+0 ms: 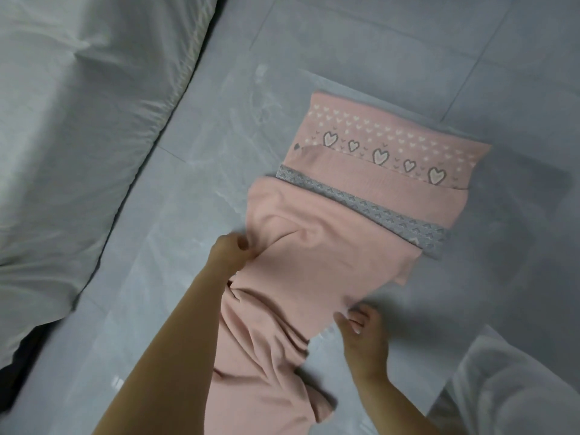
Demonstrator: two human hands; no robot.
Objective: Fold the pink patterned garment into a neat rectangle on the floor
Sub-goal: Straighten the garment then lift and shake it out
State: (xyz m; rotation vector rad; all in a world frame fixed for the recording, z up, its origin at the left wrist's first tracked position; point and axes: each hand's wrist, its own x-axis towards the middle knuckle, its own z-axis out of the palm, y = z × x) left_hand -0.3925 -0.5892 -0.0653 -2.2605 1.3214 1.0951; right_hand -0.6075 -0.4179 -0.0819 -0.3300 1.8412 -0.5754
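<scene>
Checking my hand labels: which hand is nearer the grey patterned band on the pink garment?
Left. The left hand pinches pink fabric just beside the grey patterned band; the right hand grips the edge farther below.

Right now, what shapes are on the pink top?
White hearts on the pink garment, seen in the head view.

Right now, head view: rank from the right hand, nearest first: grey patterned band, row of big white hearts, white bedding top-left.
From the right hand:
1. Grey patterned band, just beyond, across the garment.
2. Row of big white hearts, farther up.
3. White bedding, far left.

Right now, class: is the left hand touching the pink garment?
Touching. The head view shows the left hand pinching a fold of the pink garment.
</scene>
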